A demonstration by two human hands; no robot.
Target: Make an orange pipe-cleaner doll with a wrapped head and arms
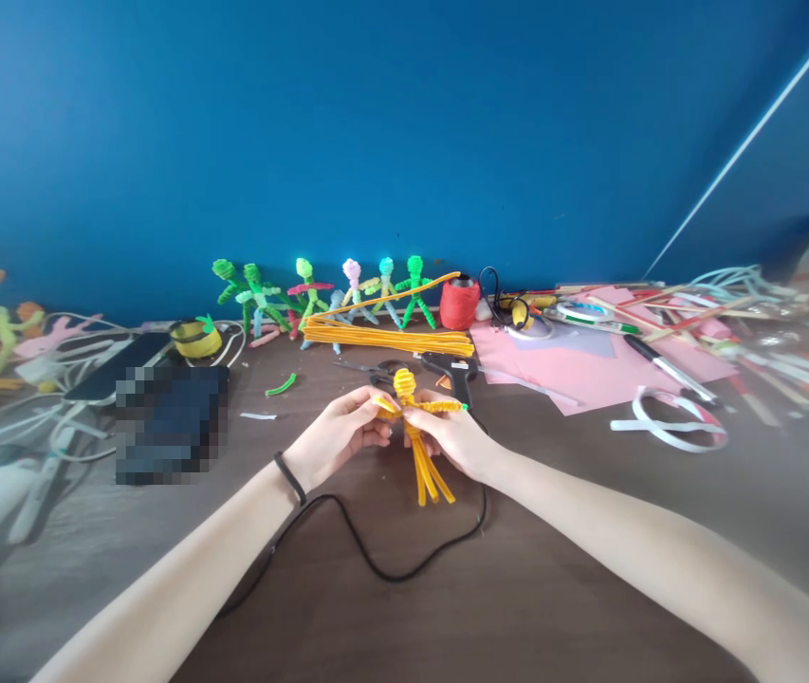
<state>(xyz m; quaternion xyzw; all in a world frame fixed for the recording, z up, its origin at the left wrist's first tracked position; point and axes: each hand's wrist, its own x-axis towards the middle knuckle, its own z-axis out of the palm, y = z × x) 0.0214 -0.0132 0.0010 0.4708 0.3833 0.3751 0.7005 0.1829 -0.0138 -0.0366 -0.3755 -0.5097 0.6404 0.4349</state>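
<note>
Between my hands is a yellow-orange pipe cleaner figure with a coiled round head, arms out to the sides and several loose strands hanging below. My left hand pinches the arm on the left. My right hand grips the body just under the other arm, which has a small green tip. Behind the hands lie a black glue gun and dark-handled scissors, partly hidden by the figure. A bundle of yellow-orange pipe cleaners rests farther back.
Several finished pipe cleaner figures lean along the blue wall. A red spool and pink paper lie to the right, with a white strip coil. Phones and cables sit left. A black cord loops in front.
</note>
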